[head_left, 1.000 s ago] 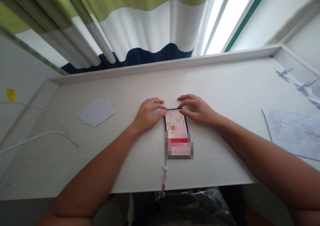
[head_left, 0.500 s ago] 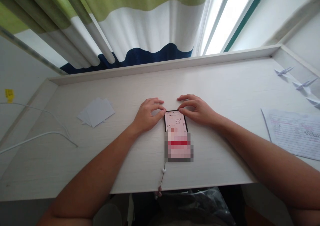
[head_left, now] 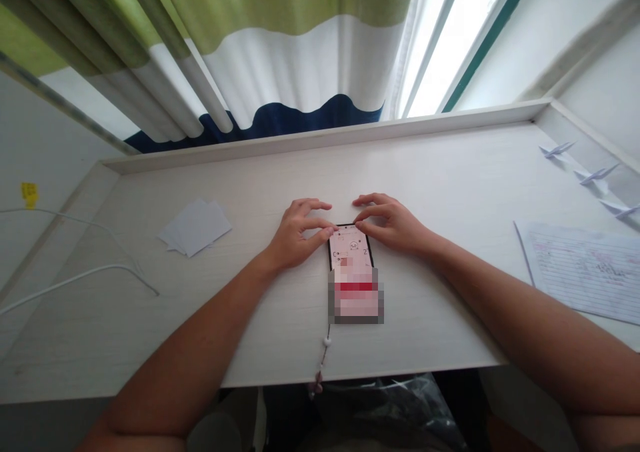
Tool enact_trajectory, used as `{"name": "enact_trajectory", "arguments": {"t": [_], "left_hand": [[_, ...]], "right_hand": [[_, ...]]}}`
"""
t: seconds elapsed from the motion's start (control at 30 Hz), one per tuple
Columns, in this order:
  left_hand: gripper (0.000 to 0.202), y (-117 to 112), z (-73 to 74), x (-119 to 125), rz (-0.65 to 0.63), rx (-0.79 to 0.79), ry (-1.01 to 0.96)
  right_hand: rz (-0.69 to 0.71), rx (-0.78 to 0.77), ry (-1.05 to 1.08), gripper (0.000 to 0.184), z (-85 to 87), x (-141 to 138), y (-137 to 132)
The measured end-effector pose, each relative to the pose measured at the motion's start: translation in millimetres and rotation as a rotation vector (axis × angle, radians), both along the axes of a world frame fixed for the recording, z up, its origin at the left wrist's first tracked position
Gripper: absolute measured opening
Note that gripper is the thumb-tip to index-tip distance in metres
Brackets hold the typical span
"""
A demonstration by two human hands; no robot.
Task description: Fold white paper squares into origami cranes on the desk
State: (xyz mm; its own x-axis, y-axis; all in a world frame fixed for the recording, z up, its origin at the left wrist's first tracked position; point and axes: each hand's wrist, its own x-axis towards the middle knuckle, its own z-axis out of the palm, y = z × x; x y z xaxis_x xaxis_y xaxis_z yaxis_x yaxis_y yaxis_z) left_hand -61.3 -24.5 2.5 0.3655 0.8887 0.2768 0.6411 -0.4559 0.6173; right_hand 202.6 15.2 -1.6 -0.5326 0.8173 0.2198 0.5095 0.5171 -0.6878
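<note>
A smartphone (head_left: 351, 247) with a lit pink screen lies flat on the desk, its lower part blurred by pixel blocks. A beaded strap (head_left: 322, 365) trails from its lower left over the desk's front edge. My left hand (head_left: 300, 233) pinches the phone's far left corner between thumb and index finger, the other fingers stretched forward. At the far right corner, my right hand (head_left: 390, 220) holds the phone the same way, with thumb and forefinger closed on the edge. Both forearms come in from the near side.
On the white desk (head_left: 280, 165), white paper cards (head_left: 200, 229) lie to the left, near a white cable (head_left: 100, 270). At the right are a written, lined sheet (head_left: 585, 272) and several folded papers (head_left: 595, 175). A raised rim and a curtain (head_left: 300, 59) stand behind.
The whole view has shifted slightly. My left thumb and index finger have moved a little inward over the phone's top corner. The phone stays flat.
</note>
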Motion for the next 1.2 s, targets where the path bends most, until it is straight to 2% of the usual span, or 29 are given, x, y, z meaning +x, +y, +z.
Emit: {"name": "enact_trajectory", "arguments": {"t": [0.43, 0.6, 0.9, 1.1, 1.2], "left_hand": [[0.017, -0.7, 0.9, -0.1, -0.021, -0.004, 0.036], [0.019, 0.5, -1.4, -1.9, -0.025, 0.017, -0.007], [0.019, 1.0, -3.9, -3.6, 0.006, 0.033, -0.072], [0.021, 2.9, -6.3, -3.7, 0.113, 0.039, -0.077], [0.028, 1.6, -5.5, -1.4, 0.081, 0.035, -0.043]], "right_hand": [[0.008, -0.011, -0.009, 0.016, 1.5, 0.6, -1.0], [0.013, -0.013, -0.008, 0.015, 1.9, 0.7, -0.5], [0.019, -0.002, 0.003, 0.016, 0.2, 1.1, 0.2], [0.022, 0.015, 0.016, 0.016, -2.9, 2.0, 1.4], [0.018, 0.011, 0.017, 0.016, -4.2, 2.5, 1.2]]}}
